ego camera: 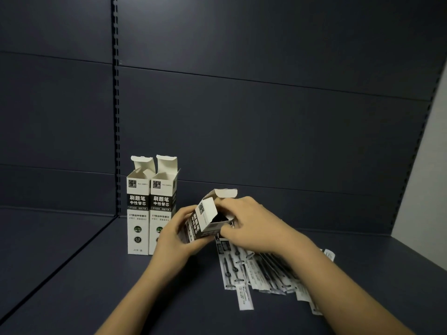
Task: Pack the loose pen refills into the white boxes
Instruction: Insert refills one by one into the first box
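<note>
The left hand [176,234] wraps its fingers [187,211] round the lower body of a white box [205,221], thumb side toward the camera, holding it off the shelf [72,274]. The right hand [251,223] comes over from the right with curled fingers at the box's open mouth; whether they pinch a flap or a refill cannot be told, since the fingertips are hidden behind the box's rim. The held box tilts, its long axis running from lower left to upper right, open end up and toward the right hand, top flap [226,192] standing raised. Something dark shows inside the mouth, too dim to make out.

Under and beyond the right wrist lie the loose pen refills [256,269] in white printed sleeves, fanned on the shelf with long axes running mostly away from the camera; the forearm covers part of the pile, and its far right edge is blurred.

To the left, two more white boxes [137,213] stand upright side by side, touching, flaps open at the top, print facing the camera. The left hand hides the lower corner of the right one.
</note>
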A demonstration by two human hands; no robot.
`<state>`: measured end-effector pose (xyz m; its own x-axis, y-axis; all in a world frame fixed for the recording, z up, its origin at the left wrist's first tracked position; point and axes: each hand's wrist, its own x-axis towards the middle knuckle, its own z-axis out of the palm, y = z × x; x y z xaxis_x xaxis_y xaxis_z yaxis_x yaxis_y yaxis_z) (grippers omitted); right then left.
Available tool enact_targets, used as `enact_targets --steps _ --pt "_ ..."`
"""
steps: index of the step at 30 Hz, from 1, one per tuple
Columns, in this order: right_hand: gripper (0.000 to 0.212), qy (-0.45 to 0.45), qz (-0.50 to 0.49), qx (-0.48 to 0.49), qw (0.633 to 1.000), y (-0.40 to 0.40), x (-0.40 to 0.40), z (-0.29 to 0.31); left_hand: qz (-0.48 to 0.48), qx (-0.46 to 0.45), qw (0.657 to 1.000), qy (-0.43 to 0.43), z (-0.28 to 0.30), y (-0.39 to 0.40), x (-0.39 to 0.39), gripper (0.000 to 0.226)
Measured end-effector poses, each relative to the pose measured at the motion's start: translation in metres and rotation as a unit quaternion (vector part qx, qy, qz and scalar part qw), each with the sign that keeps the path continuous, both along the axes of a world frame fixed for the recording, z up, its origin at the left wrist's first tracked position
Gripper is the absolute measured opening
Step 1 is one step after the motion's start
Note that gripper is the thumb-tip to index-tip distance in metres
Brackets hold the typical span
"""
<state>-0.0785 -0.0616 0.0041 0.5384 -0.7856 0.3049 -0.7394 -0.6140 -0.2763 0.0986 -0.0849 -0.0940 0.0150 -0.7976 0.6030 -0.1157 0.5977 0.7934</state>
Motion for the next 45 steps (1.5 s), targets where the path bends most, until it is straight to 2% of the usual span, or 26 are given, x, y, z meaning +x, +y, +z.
enact_targets --steps 4,6,8,10,12,14,18,24,30,32,38,42,45 --pt "0.052 -0.039 0.059 0.016 0.997 0.0 -0.009 -0.003 0.007 -0.001 1.0 0.001 -0.001 -0.002 0.002 0.06" --pt "0.054 -0.11 0.079 0.007 0.991 0.003 -0.018 -0.004 0.012 0.001 1.0 0.002 -0.001 -0.002 0.003 0.06" --pt "0.045 -0.211 0.089 -0.007 0.973 0.007 -0.028 -0.006 0.016 0.004 1.0 0.0 -0.001 -0.002 0.003 0.061" --pt "0.032 -0.314 0.055 -0.026 0.948 0.004 -0.038 -0.012 0.017 0.005 1.0 -0.003 -0.002 -0.001 0.003 0.061" --pt "0.025 -0.358 -0.03 -0.046 0.932 -0.008 -0.044 -0.021 0.018 0.008 1.0 -0.003 -0.002 0.0 0.003 0.06" --pt "0.019 -0.345 -0.118 -0.018 0.931 -0.029 -0.05 -0.035 0.015 0.014 1.0 -0.001 -0.001 0.001 0.003 0.059" --pt "0.004 -0.231 -0.216 0.062 0.947 -0.064 -0.054 -0.064 0.009 0.018 1.0 -0.001 -0.001 0.002 0.002 0.059" --pt "0.023 -0.131 -0.25 0.106 0.953 -0.081 -0.041 -0.096 0.006 0.026 1.0 0.003 -0.003 0.001 0.003 0.059" --pt "0.026 -0.07 -0.27 0.149 0.949 -0.089 -0.043 -0.088 0.005 0.032 0.999 0.001 -0.003 0.001 0.004 0.06" --pt "0.019 -0.052 -0.273 0.167 0.946 -0.091 -0.047 -0.083 0.005 0.033 0.999 0.001 -0.003 0.001 0.004 0.06" --pt "0.005 -0.043 -0.266 0.199 0.942 -0.082 -0.062 -0.063 0.009 0.031 0.999 -0.002 -0.003 0.001 0.003 0.059" --pt "0.014 -0.105 -0.24 0.187 0.947 -0.062 -0.069 -0.045 0.011 0.031 0.999 -0.009 -0.003 0.0 0.004 0.06" --pt "0.023 -0.157 -0.167 0.209 0.951 -0.041 -0.067 -0.031 0.012 0.03 0.999 -0.01 -0.003 -0.001 0.005 0.06"
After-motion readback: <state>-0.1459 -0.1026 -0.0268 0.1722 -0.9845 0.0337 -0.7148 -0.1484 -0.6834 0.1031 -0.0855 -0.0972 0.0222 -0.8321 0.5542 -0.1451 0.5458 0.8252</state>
